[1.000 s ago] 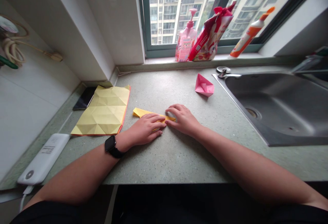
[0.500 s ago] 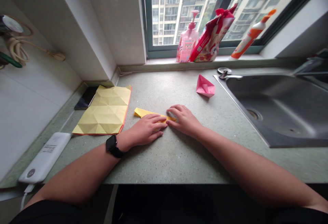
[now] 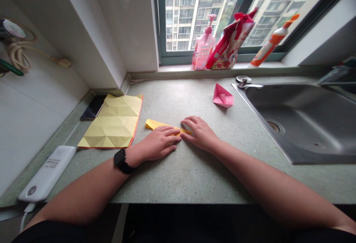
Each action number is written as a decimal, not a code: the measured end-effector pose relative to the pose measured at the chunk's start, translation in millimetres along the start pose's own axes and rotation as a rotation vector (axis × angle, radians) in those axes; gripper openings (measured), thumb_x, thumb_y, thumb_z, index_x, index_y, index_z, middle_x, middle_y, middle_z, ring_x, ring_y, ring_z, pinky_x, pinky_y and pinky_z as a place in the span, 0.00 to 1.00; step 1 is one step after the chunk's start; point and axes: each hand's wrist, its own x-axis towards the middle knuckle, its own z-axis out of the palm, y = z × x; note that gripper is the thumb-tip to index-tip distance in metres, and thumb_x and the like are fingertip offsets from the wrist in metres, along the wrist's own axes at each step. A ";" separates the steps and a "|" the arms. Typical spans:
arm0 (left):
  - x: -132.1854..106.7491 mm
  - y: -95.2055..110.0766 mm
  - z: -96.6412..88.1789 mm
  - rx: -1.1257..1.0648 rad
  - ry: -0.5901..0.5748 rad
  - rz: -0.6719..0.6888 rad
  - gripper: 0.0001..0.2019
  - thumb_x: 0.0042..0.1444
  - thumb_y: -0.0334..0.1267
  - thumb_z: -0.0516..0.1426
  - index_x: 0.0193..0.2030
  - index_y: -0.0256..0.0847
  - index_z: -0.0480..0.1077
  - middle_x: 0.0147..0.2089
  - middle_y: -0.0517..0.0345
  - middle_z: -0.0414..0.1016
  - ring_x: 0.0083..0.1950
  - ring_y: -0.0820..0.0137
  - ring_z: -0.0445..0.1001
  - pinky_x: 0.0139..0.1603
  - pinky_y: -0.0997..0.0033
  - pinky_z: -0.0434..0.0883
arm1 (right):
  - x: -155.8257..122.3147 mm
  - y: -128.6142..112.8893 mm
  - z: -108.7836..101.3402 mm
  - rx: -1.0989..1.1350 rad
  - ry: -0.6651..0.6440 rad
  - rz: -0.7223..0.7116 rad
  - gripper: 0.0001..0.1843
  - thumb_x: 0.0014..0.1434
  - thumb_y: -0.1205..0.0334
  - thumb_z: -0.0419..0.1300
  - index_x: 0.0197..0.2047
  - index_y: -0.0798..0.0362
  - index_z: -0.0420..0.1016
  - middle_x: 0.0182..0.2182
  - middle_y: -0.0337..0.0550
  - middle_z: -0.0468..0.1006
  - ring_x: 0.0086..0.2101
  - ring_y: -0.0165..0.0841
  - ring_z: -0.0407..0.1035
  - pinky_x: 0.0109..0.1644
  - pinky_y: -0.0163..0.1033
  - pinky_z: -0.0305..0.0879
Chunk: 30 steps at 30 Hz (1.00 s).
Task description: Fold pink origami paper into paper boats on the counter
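Note:
A strip of folded yellow paper [image 3: 152,124] lies on the counter in front of me, its left end sticking out from under my fingers. My left hand [image 3: 160,141] rests flat across its middle, fingers stretched out and pressing it down. On the right end of the paper, my right hand [image 3: 198,132] has curved fingers at the far edge and the thumb at the near edge. The fingertips of both hands almost meet, and they cover much of the strip. A black watch [image 3: 121,160] is on my left wrist.
Creased pale-yellow paper [image 3: 112,120] lies at left, partly over a dark phone [image 3: 93,107]. A white power bank [image 3: 47,172] with a cable sits nearer. A pink folded paper piece [image 3: 223,96] stands before the steel sink [image 3: 300,120]. A pump bottle [image 3: 203,52] stands on the sill.
The whole view has shifted slightly, with things sitting a little lower. My hands and the folded yellow paper keep practically the same position.

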 end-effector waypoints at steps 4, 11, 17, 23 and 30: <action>-0.7 -0.2 -0.4 0.010 -0.009 -0.005 0.16 0.76 0.42 0.58 0.66 0.45 0.78 0.74 0.49 0.75 0.75 0.54 0.71 0.79 0.46 0.67 | 0.1 0.4 0.2 -0.004 0.001 -0.008 0.18 0.68 0.54 0.67 0.59 0.49 0.78 0.59 0.55 0.80 0.57 0.50 0.74 0.65 0.58 0.72; -1.1 -0.5 0.6 0.029 -0.011 -0.005 0.16 0.77 0.43 0.58 0.66 0.45 0.78 0.74 0.49 0.75 0.75 0.54 0.70 0.79 0.47 0.67 | -0.9 2.7 1.5 -0.014 0.008 -0.014 0.21 0.67 0.53 0.68 0.61 0.48 0.77 0.60 0.55 0.80 0.58 0.51 0.74 0.66 0.58 0.72; -0.7 -0.1 0.4 0.035 -0.004 0.007 0.16 0.77 0.42 0.58 0.65 0.45 0.78 0.73 0.48 0.76 0.75 0.54 0.71 0.78 0.47 0.69 | -2.0 4.5 1.4 -0.007 -0.001 -0.029 0.21 0.69 0.54 0.65 0.63 0.49 0.77 0.61 0.56 0.80 0.60 0.51 0.74 0.67 0.60 0.71; -0.4 0.1 -0.1 0.019 -0.019 0.002 0.17 0.76 0.42 0.58 0.66 0.43 0.77 0.74 0.47 0.75 0.75 0.54 0.71 0.79 0.46 0.67 | -2.4 5.4 2.1 -0.010 -0.001 -0.044 0.20 0.69 0.55 0.65 0.62 0.48 0.77 0.61 0.55 0.80 0.59 0.51 0.74 0.67 0.61 0.71; 0.0 -0.1 0.4 0.022 -0.019 -0.008 0.17 0.76 0.42 0.58 0.66 0.45 0.78 0.74 0.48 0.75 0.75 0.54 0.71 0.79 0.45 0.67 | -3.0 5.5 1.5 -0.009 -0.001 -0.054 0.20 0.70 0.56 0.65 0.62 0.48 0.77 0.61 0.55 0.79 0.61 0.51 0.73 0.67 0.59 0.72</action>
